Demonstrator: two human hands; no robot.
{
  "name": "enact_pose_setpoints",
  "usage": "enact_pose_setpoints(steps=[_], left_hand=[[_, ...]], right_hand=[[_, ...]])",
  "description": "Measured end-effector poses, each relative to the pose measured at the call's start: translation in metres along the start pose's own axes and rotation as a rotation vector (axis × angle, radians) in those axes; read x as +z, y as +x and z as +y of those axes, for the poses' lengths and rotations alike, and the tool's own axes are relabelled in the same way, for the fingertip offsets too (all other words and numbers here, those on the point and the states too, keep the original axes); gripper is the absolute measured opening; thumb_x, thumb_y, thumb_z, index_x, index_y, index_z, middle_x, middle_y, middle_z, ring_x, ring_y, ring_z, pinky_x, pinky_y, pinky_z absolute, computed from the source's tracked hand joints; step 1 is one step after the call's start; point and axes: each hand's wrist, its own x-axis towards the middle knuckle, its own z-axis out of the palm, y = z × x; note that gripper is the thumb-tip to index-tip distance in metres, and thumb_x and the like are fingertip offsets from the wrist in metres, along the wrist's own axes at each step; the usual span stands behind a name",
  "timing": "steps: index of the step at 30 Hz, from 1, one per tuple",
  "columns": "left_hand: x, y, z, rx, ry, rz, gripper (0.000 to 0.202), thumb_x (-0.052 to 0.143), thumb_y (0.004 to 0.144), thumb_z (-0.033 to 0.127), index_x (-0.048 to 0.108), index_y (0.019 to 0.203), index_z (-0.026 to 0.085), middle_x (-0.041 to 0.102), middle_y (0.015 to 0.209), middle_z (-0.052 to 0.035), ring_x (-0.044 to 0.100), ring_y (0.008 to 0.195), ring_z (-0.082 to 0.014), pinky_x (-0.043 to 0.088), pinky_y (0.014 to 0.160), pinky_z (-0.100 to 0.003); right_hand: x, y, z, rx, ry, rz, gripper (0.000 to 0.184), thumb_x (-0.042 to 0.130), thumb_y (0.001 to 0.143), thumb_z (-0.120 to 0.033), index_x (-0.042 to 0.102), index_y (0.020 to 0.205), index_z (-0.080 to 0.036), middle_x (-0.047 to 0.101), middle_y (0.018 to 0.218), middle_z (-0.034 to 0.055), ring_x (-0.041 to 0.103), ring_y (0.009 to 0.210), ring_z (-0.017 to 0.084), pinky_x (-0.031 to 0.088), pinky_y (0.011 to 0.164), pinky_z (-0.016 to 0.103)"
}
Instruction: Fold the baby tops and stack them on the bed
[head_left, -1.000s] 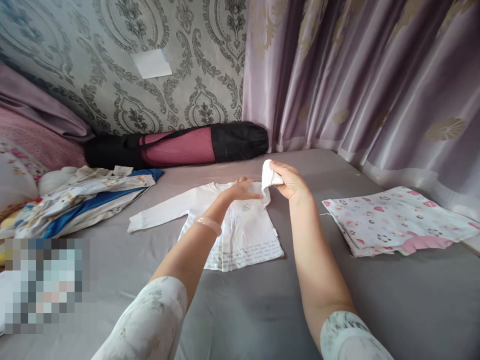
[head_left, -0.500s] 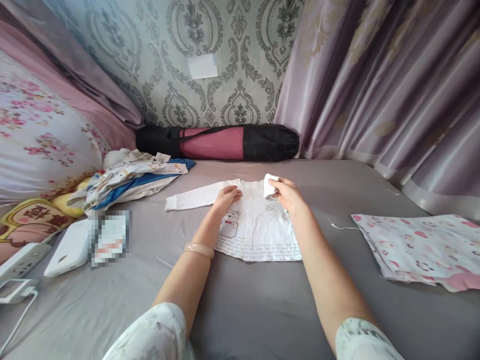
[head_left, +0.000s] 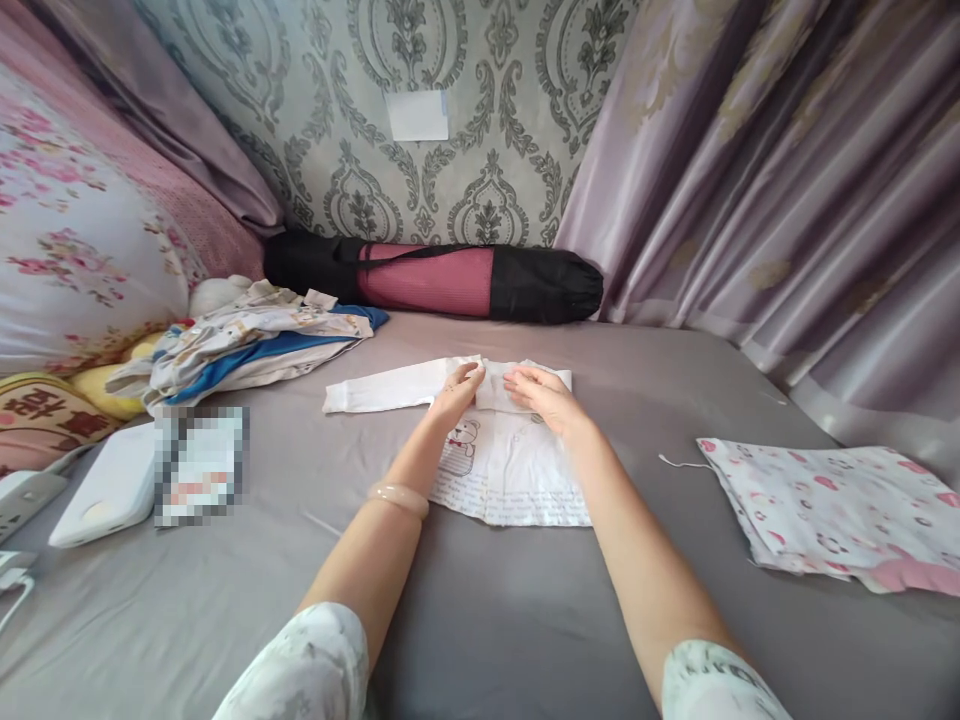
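A small white long-sleeved baby shirt (head_left: 510, 470) lies front up on the bed, with a printed bear at the left and rows of lettering along its hem. One sleeve stretches out to the left, while the other lies folded across the chest. At the collar, my left hand (head_left: 456, 396) rests on the shirt with its fingers extended beside the folded sleeve's end. My right hand (head_left: 551, 398) is over the folded sleeve, fingers stretched out and slightly apart. Parts of the shirt under both hands are hidden.
Crumpled clothes (head_left: 255, 345) lie at the left, near a white box-shaped device (head_left: 112, 485) and a blurred-out packet (head_left: 202, 465). A folded printed cloth (head_left: 832, 505) is at the right. Along the wall stretches a black and pink rolled bag (head_left: 427, 280).
My right hand has brought the right sleeve down and left across the shirt's chest and let go of its cuff. My left hand has stayed near the collar. The view has shifted slightly.
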Motion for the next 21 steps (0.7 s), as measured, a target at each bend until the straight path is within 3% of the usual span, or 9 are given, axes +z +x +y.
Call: enact_pose_setpoints(steps=[3,5,8,11,13,16,21], left_hand=[[-0.001,-0.001,0.000,0.064,0.137,-0.044,0.061,0.071,0.077,0.029,0.055,0.135,0.019,0.042,0.058,0.0087,0.038,0.048,-0.0067,0.030,0.051,-0.020],[-0.001,-0.001,0.000,0.098,0.212,-0.095,0.054,0.068,0.074,0.021,0.062,0.127,0.016,0.034,0.053,0.0098,0.030,0.046,-0.0066,0.024,0.048,-0.021],[0.001,0.001,0.000,0.129,0.289,-0.073,0.040,0.061,0.072,0.019,0.072,0.110,0.012,0.036,0.052,0.0078,0.032,0.048,-0.0078,0.025,0.050,-0.022],[0.001,0.003,0.001,0.227,0.280,0.006,0.038,0.058,0.073,0.022,0.073,0.107,0.013,0.045,0.057,0.0051,0.039,0.053,-0.0096,0.032,0.054,-0.022],[-0.002,0.004,0.003,0.268,0.261,0.054,0.039,0.057,0.075,0.025,0.072,0.109,0.014,0.047,0.059,0.0046,0.040,0.054,-0.0101,0.034,0.056,-0.022],[-0.007,0.005,0.003,0.257,0.292,0.105,0.040,0.056,0.077,0.026,0.071,0.112,0.013,0.050,0.059,0.0040,0.042,0.053,-0.0103,0.037,0.056,-0.023],[-0.013,0.005,0.000,0.245,0.494,0.121,0.041,0.055,0.078,0.022,0.069,0.116,0.012,0.061,0.069,-0.0009,0.053,0.059,-0.0144,0.046,0.063,-0.027]], right_hand=[[-0.020,0.000,-0.015,-0.028,0.061,0.147,0.007,0.058,0.093,-0.019,0.064,0.096,-0.019,0.075,0.105,0.0084,0.072,0.093,0.015,0.055,0.089,0.031],[-0.036,-0.001,-0.024,-0.063,0.116,0.248,0.007,0.057,0.094,-0.019,0.063,0.093,-0.019,0.076,0.100,0.0073,0.072,0.091,0.015,0.055,0.088,0.031],[-0.058,-0.001,-0.030,-0.125,0.162,0.347,0.007,0.055,0.094,-0.020,0.062,0.091,-0.020,0.076,0.098,0.0065,0.072,0.091,0.015,0.054,0.089,0.031],[-0.070,0.004,-0.026,-0.160,0.079,0.425,0.013,0.049,0.096,-0.023,0.062,0.098,-0.020,0.074,0.108,0.0087,0.071,0.096,0.015,0.054,0.091,0.033],[-0.071,0.008,-0.021,-0.186,-0.110,0.479,0.024,0.043,0.097,-0.024,0.062,0.109,-0.019,0.071,0.118,0.0110,0.069,0.104,0.017,0.052,0.095,0.035],[-0.060,0.011,-0.010,-0.218,-0.601,0.481,0.038,0.037,0.097,-0.023,0.060,0.126,-0.014,0.064,0.131,0.0146,0.059,0.121,0.021,0.043,0.106,0.038],[-0.033,0.002,0.007,-0.195,-1.286,0.224,0.053,0.030,0.099,-0.026,0.040,0.148,-0.010,0.029,0.160,0.0134,0.022,0.149,0.024,0.017,0.120,0.047]])
